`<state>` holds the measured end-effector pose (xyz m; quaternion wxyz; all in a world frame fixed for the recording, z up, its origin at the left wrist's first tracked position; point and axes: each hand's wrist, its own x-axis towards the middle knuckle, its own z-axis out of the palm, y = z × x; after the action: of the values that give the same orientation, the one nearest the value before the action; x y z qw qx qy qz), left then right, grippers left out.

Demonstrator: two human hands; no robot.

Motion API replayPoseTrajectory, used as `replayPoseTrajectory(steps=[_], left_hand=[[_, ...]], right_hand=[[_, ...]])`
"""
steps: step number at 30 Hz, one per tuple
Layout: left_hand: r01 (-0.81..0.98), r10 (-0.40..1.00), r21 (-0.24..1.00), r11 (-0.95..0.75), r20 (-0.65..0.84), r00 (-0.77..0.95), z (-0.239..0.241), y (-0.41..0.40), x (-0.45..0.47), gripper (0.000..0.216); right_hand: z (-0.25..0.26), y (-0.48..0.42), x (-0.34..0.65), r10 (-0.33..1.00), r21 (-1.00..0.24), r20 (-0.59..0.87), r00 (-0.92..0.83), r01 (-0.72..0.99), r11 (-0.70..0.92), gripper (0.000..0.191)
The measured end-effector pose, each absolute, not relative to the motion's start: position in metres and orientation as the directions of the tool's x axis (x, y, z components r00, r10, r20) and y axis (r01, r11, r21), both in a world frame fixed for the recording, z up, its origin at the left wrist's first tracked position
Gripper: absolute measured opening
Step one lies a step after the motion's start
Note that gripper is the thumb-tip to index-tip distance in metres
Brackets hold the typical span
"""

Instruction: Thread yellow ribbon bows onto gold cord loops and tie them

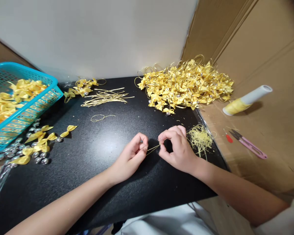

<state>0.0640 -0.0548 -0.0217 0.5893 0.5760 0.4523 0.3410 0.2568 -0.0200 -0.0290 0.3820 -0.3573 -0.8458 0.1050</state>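
Note:
A thin gold cord (pixel 153 149) stretches, doubled, between my two hands just above the black tabletop. My left hand (pixel 134 153) pinches one end, fingers curled in. At the other end my right hand (pixel 175 148) pinches it between thumb and forefinger. Beyond the left hand lies a looped gold cord (pixel 98 118). Farther back is a loose bundle of cut gold cords (pixel 107 98). A tangle of yellow thread scraps (pixel 200 138) rests right beside my right hand.
Gold bows with bells and loops form a large pile (pixel 186 85) at the back right. A blue basket (pixel 22 114) of yellow bows stands left, near silver bells (pixel 44 161). Pink thread snips (pixel 250 145), a red needle threader (pixel 228 138) and a white tube (pixel 256 95) are on cardboard at right.

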Motion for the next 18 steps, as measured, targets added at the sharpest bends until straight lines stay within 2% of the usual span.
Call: replayPoseTrajectory(steps=[11,14,18], left_hand=[[0.123,0.911,0.98,0.156,-0.191,0.364,-0.0209,-0.0537,0.0605,0.016],[0.166,0.892,0.972,0.168,-0.222,0.395,-0.0186,-0.0547,0.0625,0.019],[0.226,0.905,0.963,0.145,-0.221,0.364,-0.0183,-0.0556,0.0661,0.024]], right_hand=[[-0.0258,-0.0148,0.263,0.695,-0.495,0.584,-0.419,0.495,0.714,0.028],[-0.0255,-0.0149,0.2637,0.738,-0.57,0.532,-0.415,0.469,0.675,0.027],[-0.0266,-0.0179,0.2627,0.816,-0.734,0.396,-0.42,0.39,0.557,0.029]])
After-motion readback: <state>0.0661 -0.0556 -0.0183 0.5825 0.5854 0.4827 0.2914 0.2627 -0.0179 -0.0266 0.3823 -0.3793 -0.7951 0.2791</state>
